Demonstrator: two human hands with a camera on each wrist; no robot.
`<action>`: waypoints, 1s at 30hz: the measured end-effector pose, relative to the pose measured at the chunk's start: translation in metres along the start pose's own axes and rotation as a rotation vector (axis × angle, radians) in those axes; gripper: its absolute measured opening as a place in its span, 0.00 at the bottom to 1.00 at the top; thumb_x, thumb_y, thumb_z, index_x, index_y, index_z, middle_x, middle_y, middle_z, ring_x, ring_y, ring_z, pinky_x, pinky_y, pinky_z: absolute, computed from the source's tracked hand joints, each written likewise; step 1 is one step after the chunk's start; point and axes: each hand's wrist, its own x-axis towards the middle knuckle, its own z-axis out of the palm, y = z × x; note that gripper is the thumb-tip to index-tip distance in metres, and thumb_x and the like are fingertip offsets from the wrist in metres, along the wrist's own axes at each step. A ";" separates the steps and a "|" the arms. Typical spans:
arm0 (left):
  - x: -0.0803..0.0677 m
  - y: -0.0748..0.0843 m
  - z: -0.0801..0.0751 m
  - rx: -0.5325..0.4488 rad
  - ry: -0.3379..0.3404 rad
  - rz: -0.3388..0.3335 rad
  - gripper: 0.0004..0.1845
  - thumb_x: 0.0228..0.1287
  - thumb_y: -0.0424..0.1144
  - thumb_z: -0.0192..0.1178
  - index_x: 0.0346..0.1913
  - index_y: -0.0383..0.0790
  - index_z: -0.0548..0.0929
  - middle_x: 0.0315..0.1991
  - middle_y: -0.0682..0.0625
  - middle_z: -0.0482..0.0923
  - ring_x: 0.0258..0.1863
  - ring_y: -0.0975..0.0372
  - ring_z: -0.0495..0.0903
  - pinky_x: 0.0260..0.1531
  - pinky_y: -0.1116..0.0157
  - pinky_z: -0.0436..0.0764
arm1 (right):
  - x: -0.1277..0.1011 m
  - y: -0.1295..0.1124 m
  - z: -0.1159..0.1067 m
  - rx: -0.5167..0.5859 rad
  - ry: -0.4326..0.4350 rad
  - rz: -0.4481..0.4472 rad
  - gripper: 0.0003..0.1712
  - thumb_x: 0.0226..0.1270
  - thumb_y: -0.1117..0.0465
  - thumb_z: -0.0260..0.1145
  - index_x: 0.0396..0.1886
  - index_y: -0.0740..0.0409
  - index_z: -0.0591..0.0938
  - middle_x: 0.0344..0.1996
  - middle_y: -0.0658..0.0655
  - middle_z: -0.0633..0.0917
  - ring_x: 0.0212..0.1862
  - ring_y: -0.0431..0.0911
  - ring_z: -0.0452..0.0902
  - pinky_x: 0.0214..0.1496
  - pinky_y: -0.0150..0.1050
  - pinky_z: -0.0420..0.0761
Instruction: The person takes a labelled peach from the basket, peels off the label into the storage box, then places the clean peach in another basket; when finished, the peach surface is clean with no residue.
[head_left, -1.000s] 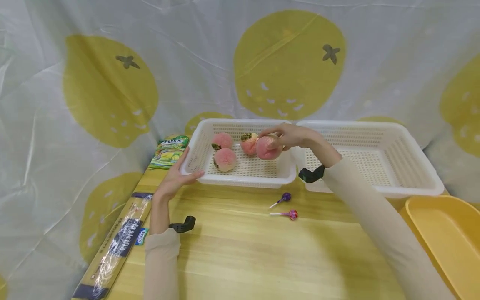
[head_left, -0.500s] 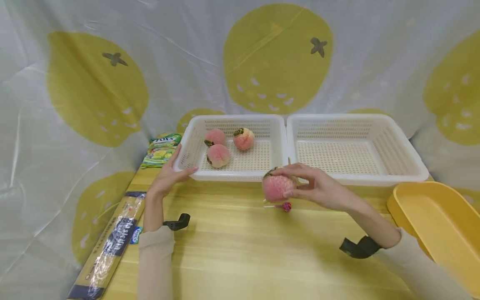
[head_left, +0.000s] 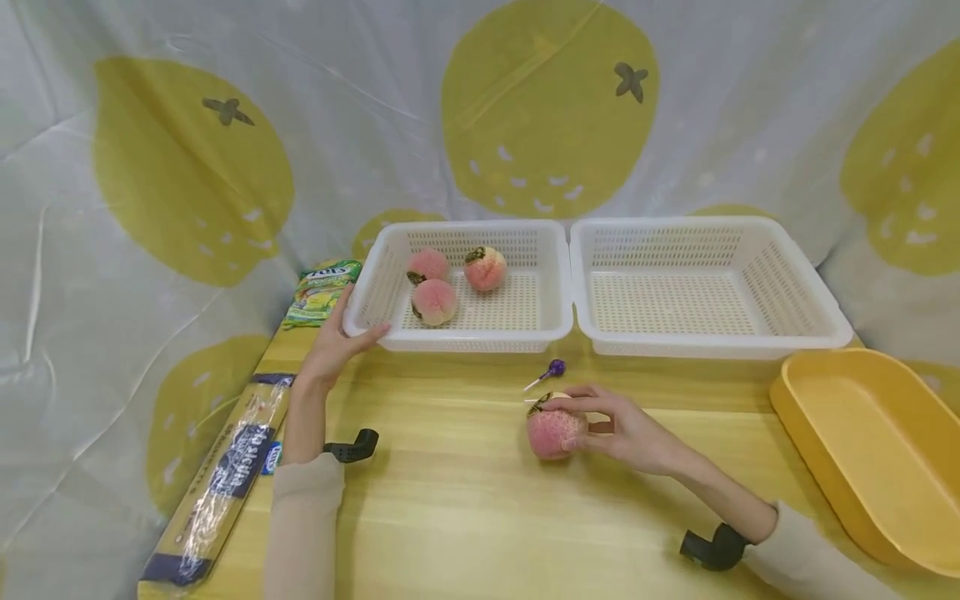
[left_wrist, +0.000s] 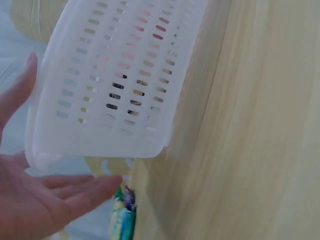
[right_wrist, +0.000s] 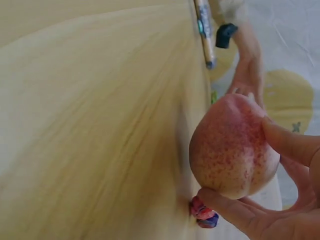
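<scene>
My right hand (head_left: 618, 429) pinches a pink-and-cream peach (head_left: 553, 433) between thumb and fingers over the table's middle. The right wrist view shows this peach (right_wrist: 232, 150) close over the wood, its shadow beside it. In the head view it covers most of the red lollipop, whose head (right_wrist: 201, 209) shows in the right wrist view. My left hand (head_left: 327, 346) rests at the near left corner of a white slotted basket (head_left: 480, 340), its fingers straight and spread around the corner. Three more peaches lie inside, one of them a front peach (head_left: 434, 302).
A second white basket (head_left: 720, 343) stands right of the first, with a yellow tub (head_left: 840, 467) in front. A purple lollipop (head_left: 556, 368) lies near the baskets. Along the left edge are a green snack bag (head_left: 318, 296), a spaghetti pack (head_left: 225, 475) and a small blue packet (head_left: 272, 458).
My right hand has taken a peach out of the left basket and brought it toward me, down over the table by the lollipops. My left hand keeps its place at the basket's corner.
</scene>
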 end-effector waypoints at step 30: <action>-0.105 0.032 0.233 0.071 -0.470 0.331 0.32 0.63 0.28 0.71 0.71 0.39 0.76 0.72 0.45 0.75 0.69 0.52 0.76 0.63 0.61 0.81 | -0.028 0.002 -0.017 0.112 0.079 0.120 0.04 0.69 0.58 0.73 0.37 0.53 0.87 0.64 0.60 0.82 0.70 0.60 0.74 0.63 0.39 0.84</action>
